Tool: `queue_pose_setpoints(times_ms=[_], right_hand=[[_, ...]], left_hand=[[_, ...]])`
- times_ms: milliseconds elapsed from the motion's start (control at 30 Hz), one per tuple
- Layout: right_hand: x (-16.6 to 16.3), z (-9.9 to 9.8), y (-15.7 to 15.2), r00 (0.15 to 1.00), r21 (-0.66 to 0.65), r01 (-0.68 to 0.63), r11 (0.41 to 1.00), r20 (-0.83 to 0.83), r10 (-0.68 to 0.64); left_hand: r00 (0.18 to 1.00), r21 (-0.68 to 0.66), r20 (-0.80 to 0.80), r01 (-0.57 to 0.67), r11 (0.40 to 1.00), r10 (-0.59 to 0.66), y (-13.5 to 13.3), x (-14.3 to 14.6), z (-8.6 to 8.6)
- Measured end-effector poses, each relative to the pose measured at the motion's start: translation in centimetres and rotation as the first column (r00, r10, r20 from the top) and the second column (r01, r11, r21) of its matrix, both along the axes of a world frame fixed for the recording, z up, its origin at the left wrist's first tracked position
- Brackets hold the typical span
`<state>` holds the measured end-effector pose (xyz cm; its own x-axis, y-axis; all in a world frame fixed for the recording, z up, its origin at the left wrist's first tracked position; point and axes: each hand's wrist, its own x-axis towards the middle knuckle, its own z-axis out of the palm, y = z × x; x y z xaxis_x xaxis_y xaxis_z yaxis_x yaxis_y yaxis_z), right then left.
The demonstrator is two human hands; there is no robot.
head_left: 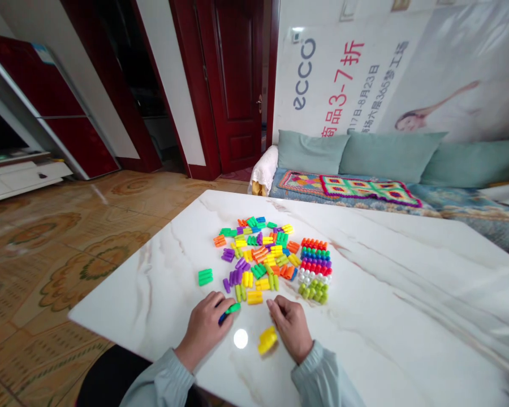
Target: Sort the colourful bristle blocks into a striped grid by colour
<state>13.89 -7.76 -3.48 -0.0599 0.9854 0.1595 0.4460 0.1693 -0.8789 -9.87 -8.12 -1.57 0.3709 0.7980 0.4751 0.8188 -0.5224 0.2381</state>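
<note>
On the near part of the white surface [390, 294], the left hand [206, 322] has its fingers closed around a green piece [233, 308] and a blue piece [224, 318]. Fingers of the right hand [294, 328] are curled in; whether they grip anything I cannot tell. Just left of it is a blurred yellow piece [267, 340]. Farther off lie scattered coloured pieces [261, 254], with tidy rows [316, 265] at their right.

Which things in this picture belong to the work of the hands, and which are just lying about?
With the work:
- left hand, holding a green piece
- right hand, near a yellow piece
- loose pile
- coloured rows

Just lying about:
- cushions
- patterned cloth on the sofa
</note>
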Motion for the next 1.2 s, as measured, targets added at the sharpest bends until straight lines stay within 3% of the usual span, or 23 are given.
queue_pose_setpoints(times_ms=[167,333,433,467,533,600,633,767,867,1067,1133,1200], right_hand=[[-0.1,0.2,-0.1,0.999,-0.050,-0.008,0.999,-0.041,0.006],[-0.1,0.6,-0.1,0.994,-0.060,-0.002,0.998,-0.105,-0.004],[-0.1,0.7,-0.2,0.977,-0.097,0.010,0.995,-0.210,-0.030],[-0.1,0.7,-0.2,0.967,-0.113,0.016,0.993,-0.249,-0.044],[0.0,0.7,-0.2,0.948,-0.138,0.028,0.990,-0.309,-0.070],[-0.1,0.7,-0.1,0.937,-0.157,0.031,0.987,-0.340,-0.084],[-0.1,0.7,-0.1,0.935,-0.164,0.029,0.986,-0.345,-0.085],[-0.2,0.6,0.0,0.938,-0.159,0.017,0.987,-0.340,-0.071],[-0.2,0.7,0.0,0.947,-0.143,0.005,0.990,-0.317,-0.051],[-0.2,0.8,-0.1,0.958,-0.129,-0.003,0.992,-0.285,-0.035],[-0.2,0.7,-0.1,0.959,-0.131,0.000,0.991,-0.281,-0.037],[-0.2,0.6,-0.1,0.960,-0.125,0.002,0.992,-0.278,-0.037]], left_hand=[[0.982,0.018,0.173,-0.075,0.997,0.071,1.8,1.4,0.4],[0.926,-0.047,0.364,-0.089,0.995,0.100,5.2,5.3,2.2],[0.911,0.020,0.403,-0.105,0.994,0.089,4.3,7.0,3.9],[0.909,0.039,0.416,-0.064,0.997,0.042,3.1,7.3,4.4],[0.892,0.073,0.399,0.201,0.977,-0.214,-0.2,7.2,4.9],[0.787,0.042,0.311,0.550,0.834,-0.534,-3.8,6.8,4.5],[0.739,-0.028,0.272,0.646,0.763,-0.616,-5.3,6.5,4.0],[0.779,-0.276,0.287,0.624,0.731,-0.557,-8.1,5.8,1.2],[0.776,-0.271,0.242,0.631,0.727,-0.583,-8.0,5.7,0.3],[0.750,-0.222,0.226,0.661,0.717,-0.622,-7.0,5.6,1.8],[0.768,-0.217,0.199,0.640,0.737,-0.608,-6.0,5.4,2.3],[0.811,-0.163,0.137,0.584,0.795,-0.569,-4.4,5.3,2.7]])
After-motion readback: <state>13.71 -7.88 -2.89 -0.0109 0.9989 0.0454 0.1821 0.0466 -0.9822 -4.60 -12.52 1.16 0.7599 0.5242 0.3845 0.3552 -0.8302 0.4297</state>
